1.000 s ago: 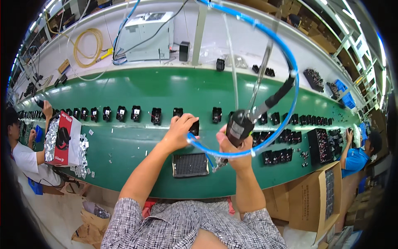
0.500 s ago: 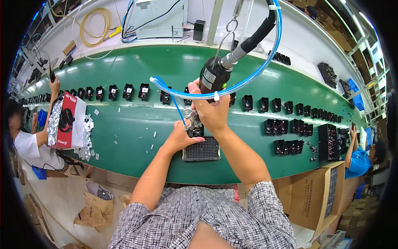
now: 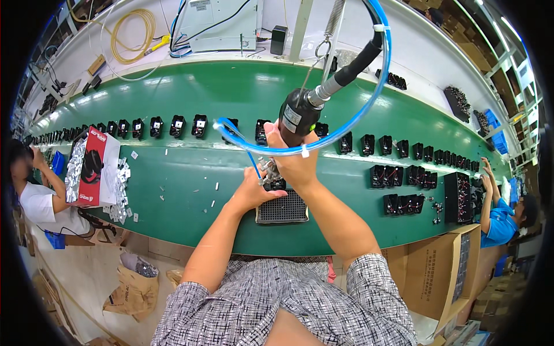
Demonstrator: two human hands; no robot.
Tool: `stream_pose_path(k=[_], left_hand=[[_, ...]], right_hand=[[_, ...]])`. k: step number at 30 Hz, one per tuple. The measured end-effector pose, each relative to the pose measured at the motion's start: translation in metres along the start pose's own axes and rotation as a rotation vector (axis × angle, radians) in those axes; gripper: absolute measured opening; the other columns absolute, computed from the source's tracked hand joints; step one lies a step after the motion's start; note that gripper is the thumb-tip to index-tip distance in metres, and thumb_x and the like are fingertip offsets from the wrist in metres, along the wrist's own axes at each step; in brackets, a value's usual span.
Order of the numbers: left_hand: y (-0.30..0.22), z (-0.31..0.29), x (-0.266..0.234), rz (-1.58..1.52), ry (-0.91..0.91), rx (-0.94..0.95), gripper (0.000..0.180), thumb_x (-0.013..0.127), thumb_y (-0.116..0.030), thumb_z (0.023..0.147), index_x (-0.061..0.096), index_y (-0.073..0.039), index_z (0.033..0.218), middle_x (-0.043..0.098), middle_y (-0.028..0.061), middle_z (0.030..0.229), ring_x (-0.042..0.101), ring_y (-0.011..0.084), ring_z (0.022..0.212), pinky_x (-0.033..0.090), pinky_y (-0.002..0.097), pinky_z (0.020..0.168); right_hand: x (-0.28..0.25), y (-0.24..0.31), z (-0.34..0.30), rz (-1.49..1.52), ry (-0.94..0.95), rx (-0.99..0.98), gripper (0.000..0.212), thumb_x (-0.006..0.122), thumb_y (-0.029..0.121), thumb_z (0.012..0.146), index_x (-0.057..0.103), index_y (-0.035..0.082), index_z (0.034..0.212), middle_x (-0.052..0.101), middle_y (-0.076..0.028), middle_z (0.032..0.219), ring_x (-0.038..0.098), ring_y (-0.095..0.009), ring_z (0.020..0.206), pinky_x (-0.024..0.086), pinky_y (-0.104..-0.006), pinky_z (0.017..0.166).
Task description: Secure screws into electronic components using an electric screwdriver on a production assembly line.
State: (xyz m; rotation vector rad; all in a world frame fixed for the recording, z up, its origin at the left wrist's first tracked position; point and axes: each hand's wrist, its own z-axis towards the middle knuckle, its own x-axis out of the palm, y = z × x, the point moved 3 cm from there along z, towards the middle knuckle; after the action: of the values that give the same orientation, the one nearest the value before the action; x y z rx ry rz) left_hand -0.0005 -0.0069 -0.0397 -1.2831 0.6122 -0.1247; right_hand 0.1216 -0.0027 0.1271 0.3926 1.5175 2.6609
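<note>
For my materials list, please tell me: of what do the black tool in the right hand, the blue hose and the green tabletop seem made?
Black tool: perhaps hard plastic, though painted metal is possible; it has a slight sheen.
Blue hose: probably glossy plastic; it shines and curves smoothly.
Green tabletop: smooth, possibly laminate or rubber sheet; it reflects light.

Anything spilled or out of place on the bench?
Small silvery pieces lie loose beside the red-and-white box, stray bits beyond on the green tabletop; looks like overflow, possibly deliberate. The black case at the left hand is mostly hidden: can't judge.
</note>
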Motion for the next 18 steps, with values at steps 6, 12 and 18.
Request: stream_pose_path(k=[6, 12, 18], left_hand=[[-0.021, 0.001, -0.005, 0.171, 0.025, 0.025, 0.079, 0.092, -0.034, 0.073, 0.059, -0.013, 0.142, 0.060, 0.0112, 0.136, 0.053, 0.0345, 0.118, 0.037, 0.0449, 0.107], [-0.026, -0.004, -0.008, 0.169, -0.015, -0.056, 0.080, 0.093, -0.032, 0.071, 0.059, -0.012, 0.141, 0.058, 0.0088, 0.136, 0.054, 0.0301, 0.120, 0.034, 0.0431, 0.108], [-0.020, -0.002, -0.006, 0.155, 0.080, -0.069, 0.077, 0.092, -0.031, 0.071, 0.060, -0.011, 0.138, 0.058, 0.0077, 0.135, 0.056, 0.0279, 0.119, 0.032, 0.0427, 0.108]], right_hand=[[0.001, 0.027, 0.021, 0.020, 0.022, 0.022, 0.009, 0.071, 0.006, 0.093, 0.066, 0.001, 0.099, 0.066, -0.004, 0.076, 0.057, -0.010, 0.054, 0.047, -0.0229, 0.052], [-0.001, 0.074, 0.031, 0.109, 0.017, 0.020, 0.008, 0.072, 0.007, 0.094, 0.066, 0.001, 0.097, 0.065, -0.004, 0.074, 0.057, -0.010, 0.053, 0.046, -0.0230, 0.050], [-0.011, 0.039, 0.008, 0.040, 0.026, 0.088, 0.009, 0.072, 0.008, 0.094, 0.066, 0.002, 0.095, 0.063, -0.003, 0.069, 0.056, -0.010, 0.051, 0.045, -0.0231, 0.049]])
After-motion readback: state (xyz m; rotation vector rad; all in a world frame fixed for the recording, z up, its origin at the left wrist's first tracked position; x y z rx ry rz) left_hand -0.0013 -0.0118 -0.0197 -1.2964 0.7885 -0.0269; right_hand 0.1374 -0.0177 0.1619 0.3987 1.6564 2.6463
